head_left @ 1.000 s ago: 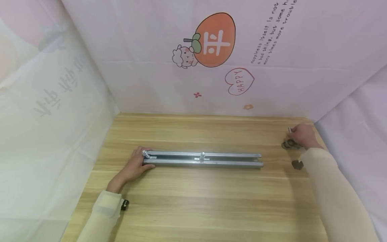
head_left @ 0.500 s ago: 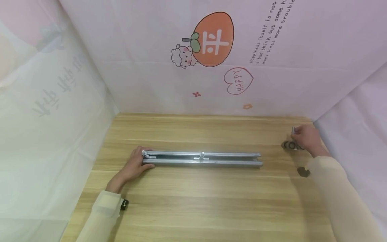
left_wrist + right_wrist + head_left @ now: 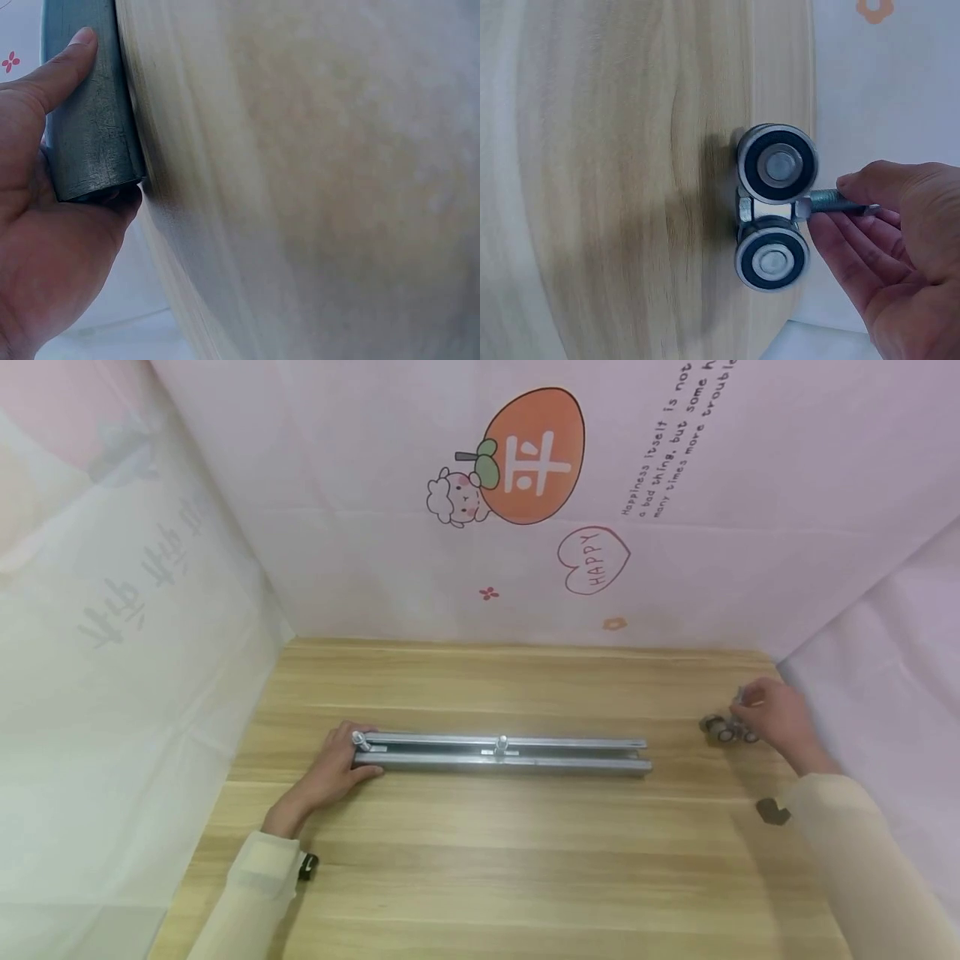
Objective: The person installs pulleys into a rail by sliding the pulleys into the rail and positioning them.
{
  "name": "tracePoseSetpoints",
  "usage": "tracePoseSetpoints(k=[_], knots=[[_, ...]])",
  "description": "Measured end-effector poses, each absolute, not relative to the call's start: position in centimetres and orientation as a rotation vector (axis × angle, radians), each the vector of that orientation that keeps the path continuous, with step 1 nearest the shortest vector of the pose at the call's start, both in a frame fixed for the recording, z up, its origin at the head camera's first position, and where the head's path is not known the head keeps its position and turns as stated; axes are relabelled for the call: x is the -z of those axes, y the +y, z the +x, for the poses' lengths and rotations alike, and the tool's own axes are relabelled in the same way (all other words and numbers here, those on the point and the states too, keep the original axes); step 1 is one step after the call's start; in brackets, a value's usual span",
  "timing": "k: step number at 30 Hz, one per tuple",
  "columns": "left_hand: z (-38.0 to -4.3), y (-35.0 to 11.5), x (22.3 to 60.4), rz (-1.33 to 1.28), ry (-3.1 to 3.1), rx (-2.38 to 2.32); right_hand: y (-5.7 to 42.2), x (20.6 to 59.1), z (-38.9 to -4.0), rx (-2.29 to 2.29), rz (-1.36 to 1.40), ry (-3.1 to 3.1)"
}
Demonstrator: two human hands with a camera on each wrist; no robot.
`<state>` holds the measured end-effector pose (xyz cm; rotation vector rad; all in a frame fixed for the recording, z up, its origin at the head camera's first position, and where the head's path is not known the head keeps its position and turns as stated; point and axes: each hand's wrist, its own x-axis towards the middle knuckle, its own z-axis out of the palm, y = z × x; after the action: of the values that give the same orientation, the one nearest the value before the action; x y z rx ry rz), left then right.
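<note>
A long metal channel rail (image 3: 570, 764) lies on the wooden table, slot upward. Two threaded bolts stand up from the slot, one bolt (image 3: 502, 746) near mid-length, the other (image 3: 361, 742) at the left end. My left hand (image 3: 330, 777) grips that left end, thumb along the near side and fingers round the far side; the left wrist view shows the thumb over the rail (image 3: 97, 142). At the far right my right hand (image 3: 780, 718) pinches the bolt stem of a roller trolley (image 3: 776, 172). Its wheels sit low against the table, the stem pointing up.
The wooden table (image 3: 525, 860) is enclosed by printed cloth, with a back sheet (image 3: 375, 577) behind it, a left sheet (image 3: 112, 693) and a right sheet (image 3: 885, 693). My right hand is close to the table's right edge.
My right hand has shifted right and towards me, and the trolley has shifted slightly the same way, its wheels now showing more. My left hand and the rail have stayed in place.
</note>
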<state>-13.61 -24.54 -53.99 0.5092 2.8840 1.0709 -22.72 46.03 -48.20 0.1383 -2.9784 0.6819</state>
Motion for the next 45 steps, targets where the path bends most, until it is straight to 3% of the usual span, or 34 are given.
tracePoseSetpoints(k=[14, 45], knots=[[-13.7, -24.7, 54.0, 0.509, 2.892, -1.075, 45.8, 47.4, -20.3, -0.502, 0.323, -2.921], [-13.7, -24.6, 53.9, 0.508, 2.89, -1.051, 44.6, 46.7, -20.5, -0.293, 0.475, -3.138]])
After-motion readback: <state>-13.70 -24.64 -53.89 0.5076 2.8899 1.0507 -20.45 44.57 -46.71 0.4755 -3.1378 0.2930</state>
